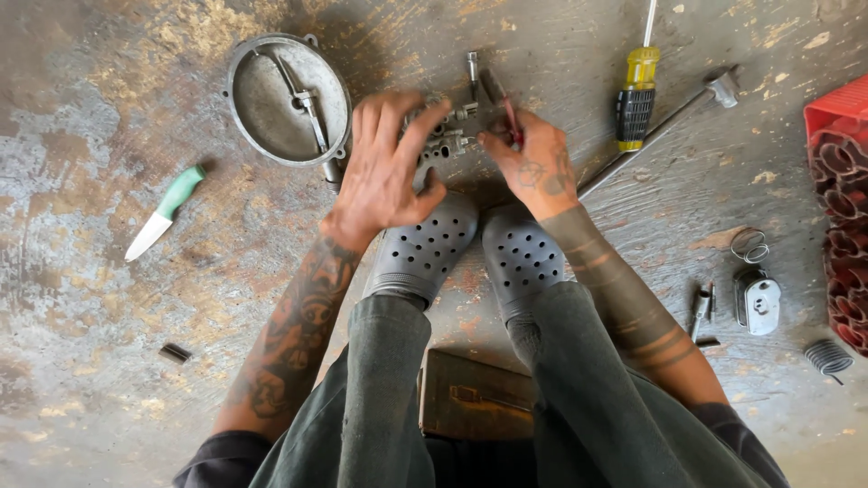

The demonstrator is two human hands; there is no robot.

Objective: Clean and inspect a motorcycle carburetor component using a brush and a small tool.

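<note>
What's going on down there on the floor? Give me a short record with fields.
setting: worn, stained concrete floor
left hand: rests on a small grey metal part
right hand: pinches a thin red-handled tool at that part
feet: grey perforated clogs just below the part
left side: round metal cover; green-handled knife
right side: yellow-handled screwdriver; long metal wrench; red crate; coil spring

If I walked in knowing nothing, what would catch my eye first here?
Probably the two hands at top centre: the left hand and right hand both grip a small grey metal part on the worn floor, just above a pair of grey perforated clogs. Next, the round metal cover to the left, and the yellow-handled screwdriver to the right.
</note>
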